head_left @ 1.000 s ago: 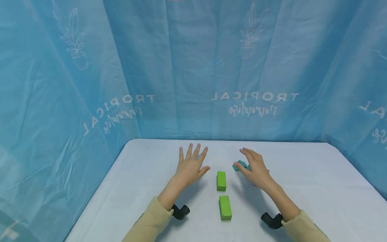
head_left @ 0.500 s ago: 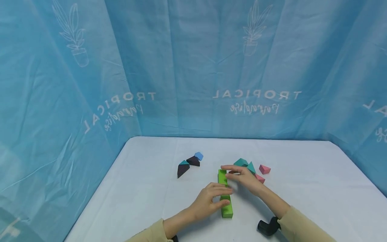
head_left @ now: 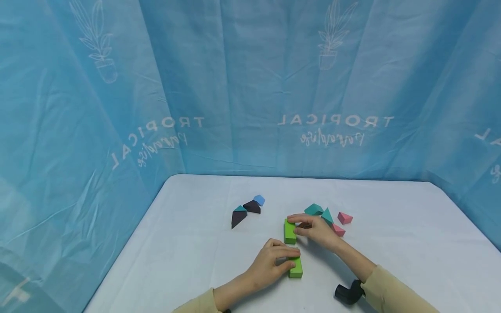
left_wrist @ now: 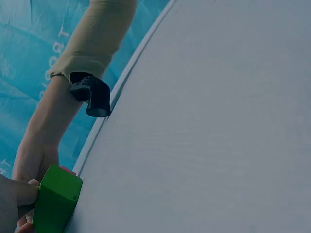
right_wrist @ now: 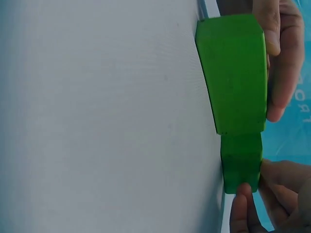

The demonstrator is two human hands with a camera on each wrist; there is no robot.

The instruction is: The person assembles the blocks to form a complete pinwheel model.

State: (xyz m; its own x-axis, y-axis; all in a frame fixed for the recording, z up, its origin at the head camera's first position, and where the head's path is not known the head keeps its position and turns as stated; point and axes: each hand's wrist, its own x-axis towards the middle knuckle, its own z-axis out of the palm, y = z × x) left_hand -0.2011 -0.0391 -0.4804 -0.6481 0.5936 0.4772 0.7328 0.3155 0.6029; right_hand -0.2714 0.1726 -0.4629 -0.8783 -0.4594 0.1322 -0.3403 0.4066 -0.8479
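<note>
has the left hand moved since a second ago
Yes: in the head view, the left hand has moved rightward and back, away from the table's far edge.

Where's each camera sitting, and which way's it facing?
Head: worn there, facing forward and down over a white table; left hand, right hand show.
Left wrist: worn there, facing across the table; both hands partly show.
Right wrist: worn there, facing two rectangular green blocks; both hands show.
Head and right wrist share both blocks.

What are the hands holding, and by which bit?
The left hand holds the near green block across its top; the right hand holds the far green block by its far end and right upper edge.
</note>
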